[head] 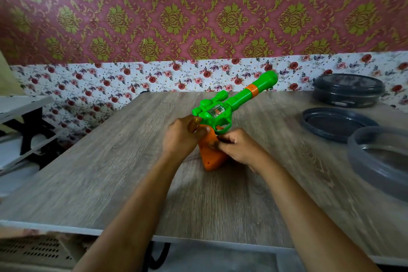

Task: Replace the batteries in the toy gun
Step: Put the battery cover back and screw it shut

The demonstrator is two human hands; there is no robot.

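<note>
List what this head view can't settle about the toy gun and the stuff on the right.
- Head view: battery cover on the orange grip, hidden by left hand and right hand.
- Batteries: none visible anywhere.
- Closed dark container: lid hides the contents.
- Clear bowl: cut off by the right edge.
- Table near edge: motion-blurred.

Toy gun (223, 106): smooth, glossy moulded plastic, green body, orange grip, with a clear plastic window in the frame. Table (110, 172): matt grey wood-grain top, laminate in look. Round container (347, 90), loose lid (331, 125) and open tub (379, 157): smooth dark grey plastic, semi-translucent, slight sheen. Wall covering (198, 17): matt printed damask paper.
</note>
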